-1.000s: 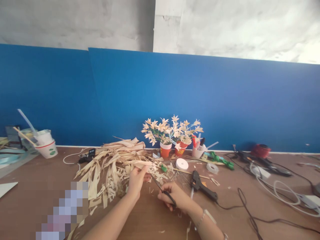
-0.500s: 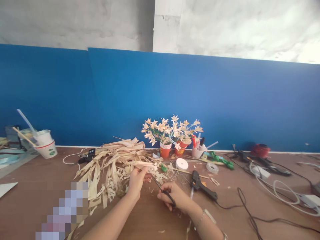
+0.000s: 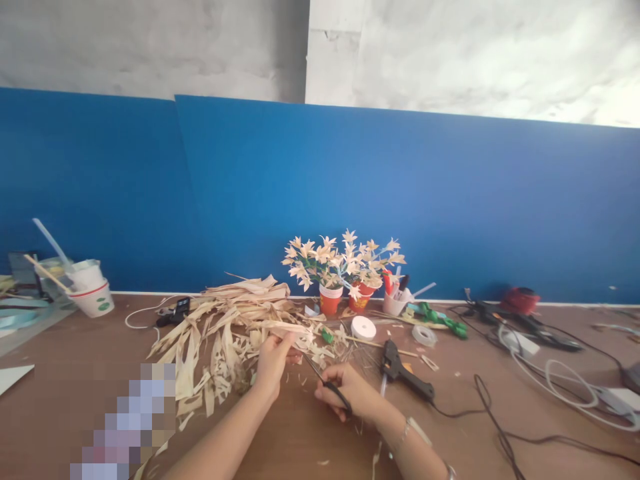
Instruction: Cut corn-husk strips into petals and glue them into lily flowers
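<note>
Husk [image 3: 284, 327] sits pinched in left hand [image 3: 273, 361], scissors [image 3: 332, 386] gripped in right hand [image 3: 353, 392], above a brown table [image 3: 285, 443] (blue partition [image 3: 350, 167] behind)

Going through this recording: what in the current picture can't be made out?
Head view: part of the pale strip, hidden by the left hand.
Head view: the scissors' handles, partly covered by the right hand; their tips are too blurred to tell whether they touch the strip.
Head view: whatever lies behind the pixelated patch.
Head view: the rest of the white sheet, cut off by the left edge.
</note>
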A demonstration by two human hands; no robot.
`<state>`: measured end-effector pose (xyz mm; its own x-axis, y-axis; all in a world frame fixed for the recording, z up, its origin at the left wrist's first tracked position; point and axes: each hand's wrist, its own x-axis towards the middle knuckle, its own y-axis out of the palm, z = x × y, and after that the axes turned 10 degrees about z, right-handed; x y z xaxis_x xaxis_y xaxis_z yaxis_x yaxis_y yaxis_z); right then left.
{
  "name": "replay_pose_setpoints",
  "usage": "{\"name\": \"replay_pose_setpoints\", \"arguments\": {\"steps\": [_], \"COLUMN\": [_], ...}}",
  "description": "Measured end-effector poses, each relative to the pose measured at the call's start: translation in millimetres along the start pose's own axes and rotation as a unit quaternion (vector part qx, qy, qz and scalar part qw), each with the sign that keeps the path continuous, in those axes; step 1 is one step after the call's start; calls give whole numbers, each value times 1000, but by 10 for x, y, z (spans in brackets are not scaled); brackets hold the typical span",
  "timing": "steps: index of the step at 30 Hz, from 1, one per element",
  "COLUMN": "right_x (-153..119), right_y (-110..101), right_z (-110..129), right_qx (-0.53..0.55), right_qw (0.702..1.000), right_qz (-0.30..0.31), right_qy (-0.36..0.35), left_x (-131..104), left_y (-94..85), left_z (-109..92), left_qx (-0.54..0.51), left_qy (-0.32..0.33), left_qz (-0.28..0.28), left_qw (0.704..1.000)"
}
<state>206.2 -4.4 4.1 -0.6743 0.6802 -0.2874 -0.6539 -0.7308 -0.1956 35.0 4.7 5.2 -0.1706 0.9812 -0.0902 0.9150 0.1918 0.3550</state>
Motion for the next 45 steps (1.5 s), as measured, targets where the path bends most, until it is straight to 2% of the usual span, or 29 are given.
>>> {"name": "replay_pose_setpoints", "arguments": {"steps": [13, 18, 24, 30, 35, 37, 40, 45], "right_x": [-45, -81, -83, -39, 19, 37, 29, -39], "right_y": [-15, -92, -152, -143, -151, -150, -121, 11], "right_z": [76, 36, -43, -65, -58, -55, -22, 94], "right_qx": [-2, 31, 69, 76, 85, 79, 61, 41], "right_qw": [1000, 997, 989, 989, 980, 981, 986, 995], "right_qz": [-4, 6, -2, -50, -132, -143, -120, -34], "right_qy": [2, -72, -130, -118, -120, -109, -96, -83], "left_x": [-1, 13, 30, -8, 26, 36, 16, -41], "left_y": [-6, -25, -41, -25, -53, -58, -40, 5], "left_z": [20, 18, 32, 33, 54, 50, 31, 31], "left_qx": [6, 32, 56, 91, 59, 53, 48, 70], "left_qy": [-3, 29, 56, 66, 70, 65, 64, 48], "left_qz": [28, 8, 19, 38, 0, -14, -10, -11], "left_qw": [1000, 999, 997, 993, 996, 996, 997, 996]}}
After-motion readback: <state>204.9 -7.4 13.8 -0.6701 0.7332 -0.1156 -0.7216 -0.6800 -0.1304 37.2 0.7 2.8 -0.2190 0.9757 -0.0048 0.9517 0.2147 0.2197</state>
